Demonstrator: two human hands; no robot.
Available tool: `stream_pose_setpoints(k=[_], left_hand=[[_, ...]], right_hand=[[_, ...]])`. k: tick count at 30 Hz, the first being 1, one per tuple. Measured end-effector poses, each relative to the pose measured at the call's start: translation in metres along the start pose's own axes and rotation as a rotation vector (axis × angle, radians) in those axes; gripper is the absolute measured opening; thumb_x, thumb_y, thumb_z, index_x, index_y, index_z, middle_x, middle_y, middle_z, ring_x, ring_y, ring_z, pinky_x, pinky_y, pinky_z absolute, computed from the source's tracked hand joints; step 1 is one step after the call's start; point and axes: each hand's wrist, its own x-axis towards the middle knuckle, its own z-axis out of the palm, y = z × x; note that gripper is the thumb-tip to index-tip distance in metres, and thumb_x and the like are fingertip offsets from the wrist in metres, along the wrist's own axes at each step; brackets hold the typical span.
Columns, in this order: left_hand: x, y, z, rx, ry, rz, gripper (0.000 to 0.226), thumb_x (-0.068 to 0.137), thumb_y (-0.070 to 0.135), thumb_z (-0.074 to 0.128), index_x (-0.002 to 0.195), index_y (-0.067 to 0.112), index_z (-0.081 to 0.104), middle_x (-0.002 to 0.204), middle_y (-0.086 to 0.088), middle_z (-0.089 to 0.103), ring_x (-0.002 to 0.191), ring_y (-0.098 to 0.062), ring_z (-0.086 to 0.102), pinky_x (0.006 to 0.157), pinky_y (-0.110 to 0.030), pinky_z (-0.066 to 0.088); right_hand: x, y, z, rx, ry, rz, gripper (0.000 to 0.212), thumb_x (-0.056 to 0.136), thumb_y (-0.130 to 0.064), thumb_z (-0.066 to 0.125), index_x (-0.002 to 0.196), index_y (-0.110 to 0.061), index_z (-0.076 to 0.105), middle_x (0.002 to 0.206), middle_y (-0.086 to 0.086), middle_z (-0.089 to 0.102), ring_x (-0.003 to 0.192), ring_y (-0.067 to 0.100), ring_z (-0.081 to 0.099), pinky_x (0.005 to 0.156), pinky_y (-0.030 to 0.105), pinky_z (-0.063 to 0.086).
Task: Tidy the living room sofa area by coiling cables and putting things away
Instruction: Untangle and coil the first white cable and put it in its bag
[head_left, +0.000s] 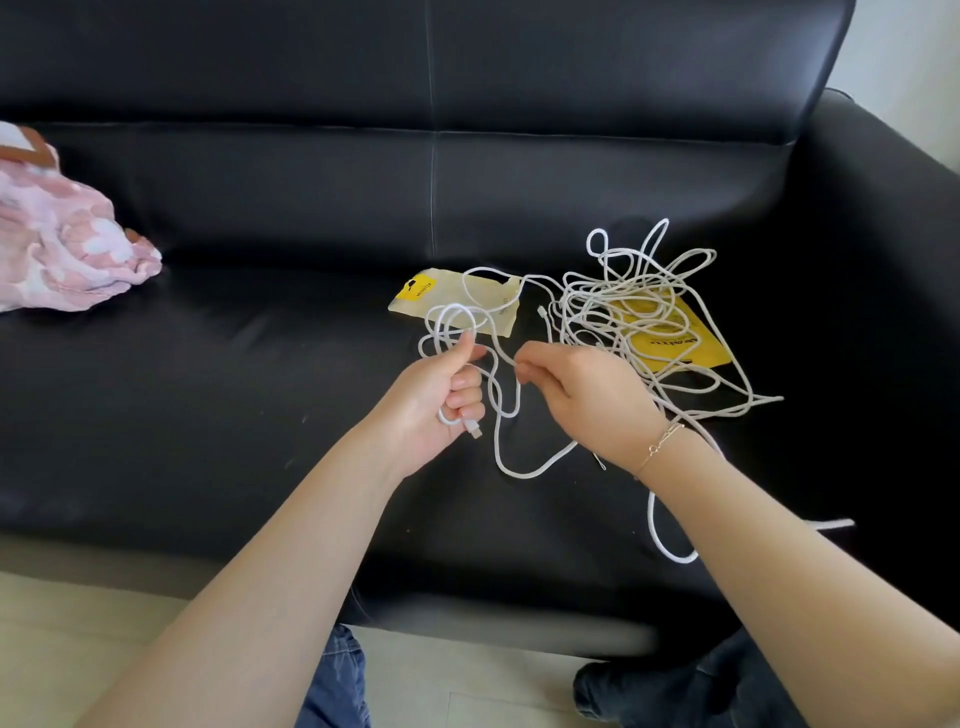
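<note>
A white cable (535, 467) runs across the seat of the black sofa (208, 364). My left hand (441, 395) grips a few coiled loops of it, thumb up, with the plug end sticking out below the fingers. My right hand (582, 395) pinches a strand of the same cable just to the right. Behind it a tangled heap of white cable (639, 301) lies on a yellow packet (691, 348). A pale packet with a yellow label (415, 296) lies under cable loops behind my left hand.
A pink and white crumpled blanket (62, 244) sits on the left of the seat. The sofa's right armrest (883, 234) rises beside the tangle. A cable loop (670, 551) hangs near the seat's front edge. My knees in jeans (337, 686) are below, over pale floor.
</note>
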Motion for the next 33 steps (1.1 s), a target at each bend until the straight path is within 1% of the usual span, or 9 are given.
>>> stream_pose_setpoints(k=[3, 9, 12, 15, 18, 21, 25, 29, 33], left_hand=[[-0.001, -0.004, 0.001, 0.097, -0.022, -0.016, 0.026, 0.101, 0.031, 0.051, 0.101, 0.010, 0.066, 0.056, 0.003, 0.025, 0.048, -0.008, 0.021, 0.048, -0.020, 0.024], [0.001, -0.006, 0.005, 0.058, 0.061, 0.067, 0.026, 0.102, 0.031, 0.049, 0.094, 0.010, 0.061, 0.059, 0.000, 0.035, 0.051, -0.008, 0.033, 0.053, -0.021, 0.034], [0.003, -0.001, 0.007, -0.104, 0.199, 0.068, 0.024, 0.101, 0.030, 0.051, 0.091, 0.012, 0.063, 0.074, -0.001, 0.059, 0.072, -0.010, 0.059, 0.074, -0.024, 0.051], [0.005, 0.007, 0.002, -0.313, 0.218, 0.077, 0.019, 0.101, 0.026, 0.053, 0.098, 0.011, 0.065, 0.092, -0.003, 0.071, 0.096, -0.014, 0.067, 0.093, -0.030, 0.051], [0.001, 0.010, -0.002, -0.437, 0.131, 0.069, 0.019, 0.099, 0.024, 0.055, 0.101, 0.010, 0.067, 0.090, -0.004, 0.071, 0.082, -0.013, 0.070, 0.081, -0.031, 0.055], [-0.001, 0.010, -0.004, -0.464, 0.067, 0.068, 0.021, 0.102, 0.025, 0.050, 0.096, 0.009, 0.063, 0.072, -0.002, 0.063, 0.061, -0.009, 0.064, 0.079, -0.032, 0.056], [0.000, 0.016, -0.005, -0.329, 0.187, 0.109, 0.024, 0.103, 0.029, 0.046, 0.092, 0.011, 0.058, 0.056, 0.004, 0.042, 0.043, -0.007, 0.033, 0.044, -0.016, 0.035], [0.000, 0.024, -0.012, 0.089, 0.315, 0.267, 0.027, 0.105, 0.027, 0.044, 0.086, 0.012, 0.056, 0.058, 0.003, 0.038, 0.045, -0.006, 0.025, 0.043, -0.018, 0.025], [-0.001, 0.027, -0.020, 0.403, 0.252, 0.310, 0.023, 0.105, 0.027, 0.041, 0.088, 0.014, 0.051, 0.065, 0.003, 0.042, 0.050, -0.006, 0.026, 0.046, -0.018, 0.027]], right_hand=[[-0.001, 0.001, 0.003, 0.024, -0.035, -0.035, 0.016, 0.099, -0.018, 0.050, 0.090, -0.016, 0.063, 0.076, 0.002, 0.057, 0.060, 0.014, 0.045, 0.054, 0.027, 0.031], [-0.001, -0.002, 0.008, 0.036, -0.139, -0.008, 0.021, 0.101, -0.029, 0.044, 0.090, -0.020, 0.060, 0.063, -0.005, 0.052, 0.060, 0.015, 0.046, 0.059, 0.034, 0.040], [-0.003, -0.002, 0.008, 0.030, -0.221, 0.051, 0.029, 0.102, -0.033, 0.041, 0.088, -0.019, 0.062, 0.056, -0.007, 0.045, 0.054, 0.009, 0.043, 0.059, 0.033, 0.038], [-0.005, 0.000, 0.011, 0.161, -0.312, 0.170, 0.031, 0.103, -0.034, 0.040, 0.087, -0.022, 0.064, 0.055, -0.008, 0.044, 0.048, 0.006, 0.041, 0.053, 0.024, 0.030], [-0.003, 0.000, 0.012, 0.281, -0.313, 0.243, 0.031, 0.101, -0.033, 0.044, 0.086, -0.021, 0.067, 0.055, -0.007, 0.044, 0.044, 0.005, 0.038, 0.050, 0.020, 0.029], [0.000, 0.000, 0.011, 0.330, -0.293, 0.299, 0.035, 0.099, -0.036, 0.050, 0.081, -0.014, 0.069, 0.052, -0.008, 0.040, 0.039, 0.004, 0.037, 0.049, 0.019, 0.028], [0.002, -0.001, -0.001, 0.581, -0.454, 0.461, 0.044, 0.094, -0.043, 0.058, 0.067, -0.009, 0.055, 0.047, 0.000, 0.034, 0.036, 0.014, 0.032, 0.043, 0.022, 0.037], [0.004, 0.006, -0.023, 0.797, -0.564, 0.532, 0.037, 0.097, -0.035, 0.056, 0.068, -0.013, 0.047, 0.048, -0.004, 0.024, 0.041, 0.014, 0.021, 0.047, 0.027, 0.039], [0.004, 0.019, -0.028, 0.785, -0.411, 0.512, 0.027, 0.101, -0.019, 0.047, 0.080, -0.009, 0.060, 0.053, -0.005, 0.027, 0.047, 0.011, 0.021, 0.043, 0.021, 0.021]])
